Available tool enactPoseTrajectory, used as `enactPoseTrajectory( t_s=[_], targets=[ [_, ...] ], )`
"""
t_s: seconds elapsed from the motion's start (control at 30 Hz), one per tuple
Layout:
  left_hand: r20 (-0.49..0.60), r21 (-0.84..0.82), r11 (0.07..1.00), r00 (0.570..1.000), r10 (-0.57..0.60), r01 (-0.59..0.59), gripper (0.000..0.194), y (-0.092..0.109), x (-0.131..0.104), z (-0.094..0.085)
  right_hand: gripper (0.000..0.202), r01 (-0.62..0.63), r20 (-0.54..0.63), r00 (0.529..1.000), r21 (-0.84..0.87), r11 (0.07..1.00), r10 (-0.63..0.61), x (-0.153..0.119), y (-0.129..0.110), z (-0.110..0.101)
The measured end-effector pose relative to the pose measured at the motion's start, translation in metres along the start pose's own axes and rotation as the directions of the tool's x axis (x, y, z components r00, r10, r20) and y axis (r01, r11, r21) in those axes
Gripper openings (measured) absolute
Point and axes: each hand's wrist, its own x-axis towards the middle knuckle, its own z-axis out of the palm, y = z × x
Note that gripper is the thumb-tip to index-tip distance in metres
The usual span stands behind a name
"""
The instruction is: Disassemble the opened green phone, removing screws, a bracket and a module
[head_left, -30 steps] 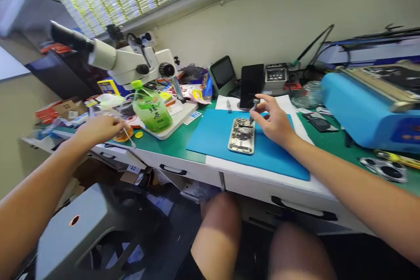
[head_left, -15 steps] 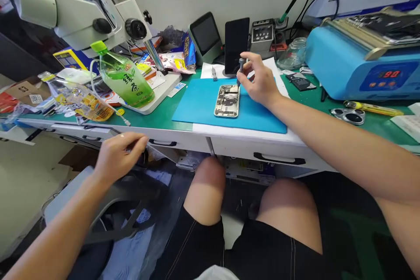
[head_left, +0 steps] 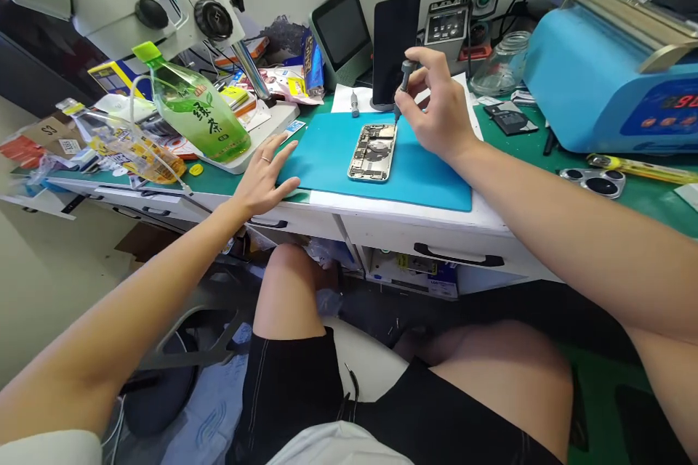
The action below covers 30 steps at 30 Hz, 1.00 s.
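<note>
An opened phone (head_left: 376, 152) with its inner parts bare lies on the blue mat (head_left: 425, 182). My right hand (head_left: 440, 105) grips a small grey screwdriver (head_left: 405, 78) upright, its tip down at the phone's upper right corner. Whether the tip touches a screw is too small to tell. Fingers spread, my left hand (head_left: 266, 176) rests at the desk's front edge beside the mat's left side and holds nothing. A second small screwdriver (head_left: 354, 103) lies behind the phone on white paper.
Left stand a microscope (head_left: 125, 14), a green tea bottle (head_left: 199, 116) and a tipped plastic bottle (head_left: 131, 152). Behind the mat are a dark upright phone (head_left: 395, 43) and a small display (head_left: 342, 36). A blue machine (head_left: 605, 80) and a glass jar (head_left: 500, 65) stand right.
My left hand has risen from below the desk edge to the mat's left side and its fingers have spread. My right hand still holds the screwdriver at the phone. The view has shifted slightly.
</note>
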Motion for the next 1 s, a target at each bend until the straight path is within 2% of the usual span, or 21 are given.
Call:
enactPoseTrajectory(
  t_s=[0.27, 0.6, 0.73, 1.0],
  targets=[
    [0.14, -0.024, 0.998, 0.988, -0.063, 0.067, 0.086, -0.012, 0.004, 0.002, 0.055, 0.053, 0.05, 0.997, 0.012, 0.999, -0.054, 0.002, -0.008, 0.009],
    [0.196, -0.08, 0.99, 0.976, -0.098, 0.116, 0.088, -0.013, 0.003, 0.001, 0.064, 0.141, 0.04, 0.989, 0.031, 0.99, -0.142, -0.001, -0.011, 0.008],
    [0.206, -0.11, 0.987, 0.974, -0.092, 0.116, 0.096, -0.016, 0.003, 0.001, 0.061, 0.158, 0.055, 0.986, 0.04, 0.987, -0.16, -0.001, -0.008, 0.009],
    [0.247, -0.19, 0.964, 0.959, -0.136, 0.185, 0.093, -0.028, 0.007, -0.001, 0.053, 0.208, 0.046, 0.977, -0.042, 0.977, -0.206, 0.017, 0.01, 0.04]
  ],
)
